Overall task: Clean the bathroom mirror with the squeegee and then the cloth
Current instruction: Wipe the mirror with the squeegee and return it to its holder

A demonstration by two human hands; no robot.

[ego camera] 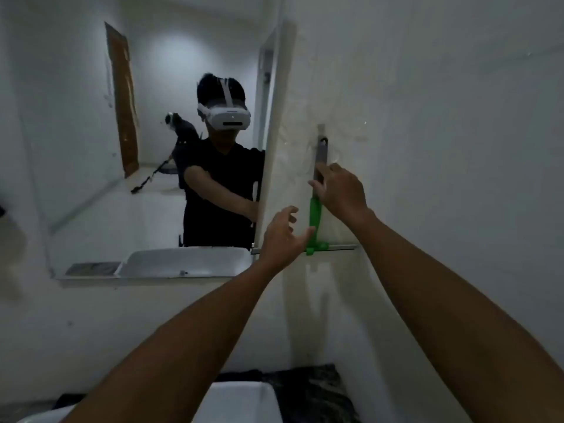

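— on the wall just right of the mirror (pixel 146 154), what hangs there?
— the squeegee (pixel 316 215), handle up, blade at the bottom.
— and the fingers?
— right hand (pixel 341 190) curls round the grey upper handle, pinching it. left hand (pixel 283 236) is spread loose, thumb touching the green lower handle, gripping nothing.
— below?
— a white sink (pixel 241 401).

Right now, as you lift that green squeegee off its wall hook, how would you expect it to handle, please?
The squeegee is probably stiff and light: a slim handle with a straight blade bar. Hanging blade-down, it may swing once unhooked. The right hand grips the handle; the left hand is open beside it.
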